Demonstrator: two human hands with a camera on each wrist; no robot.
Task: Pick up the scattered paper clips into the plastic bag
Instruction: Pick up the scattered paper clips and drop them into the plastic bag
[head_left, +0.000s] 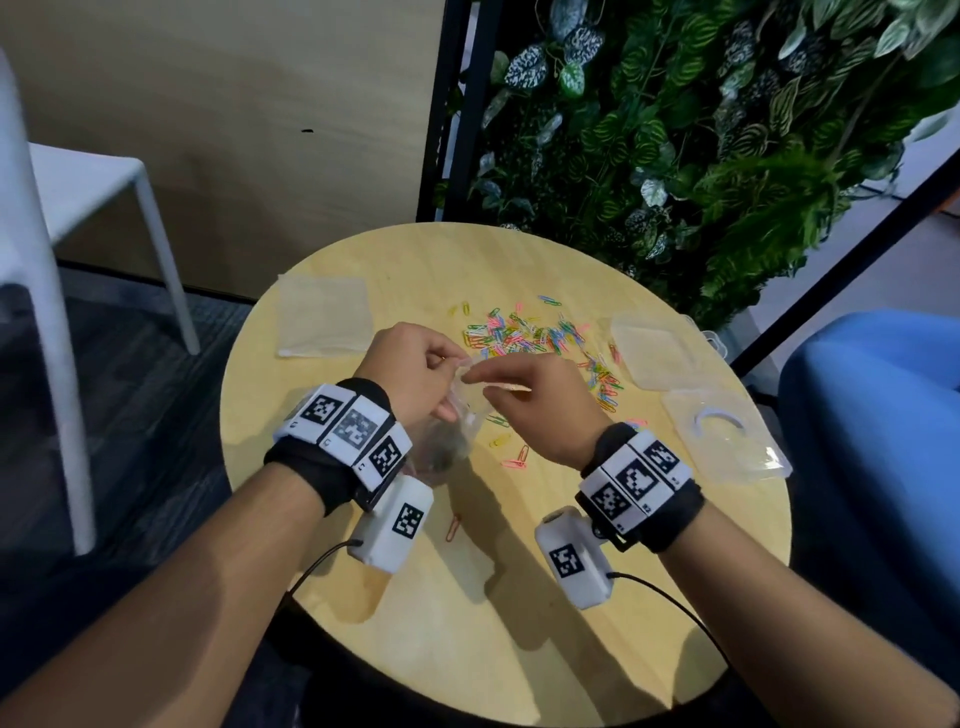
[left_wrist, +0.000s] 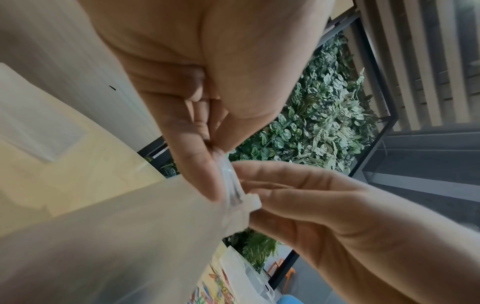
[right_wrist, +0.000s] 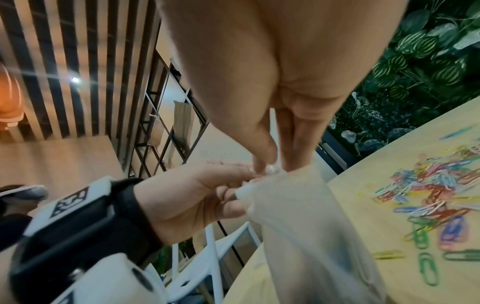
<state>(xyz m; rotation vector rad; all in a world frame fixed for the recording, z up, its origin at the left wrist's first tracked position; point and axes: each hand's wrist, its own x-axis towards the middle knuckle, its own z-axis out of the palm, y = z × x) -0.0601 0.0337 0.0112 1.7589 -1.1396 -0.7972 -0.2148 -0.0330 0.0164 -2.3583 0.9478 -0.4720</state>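
**Opening the bag's mouth**

My left hand (head_left: 415, 364) and right hand (head_left: 535, 400) both pinch the top edge of the plastic bag (head_left: 457, 431), held above the near table (head_left: 467, 597). It's limp, slippery film; I'd grip at the lip. Paper clips (head_left: 535, 338) lie scattered just beyond, light and tangle-prone. Clear boxes (head_left: 649, 353) sit right.

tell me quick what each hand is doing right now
Left hand: pinching the top edge of the plastic bag.
Right hand: pinching the same top edge.
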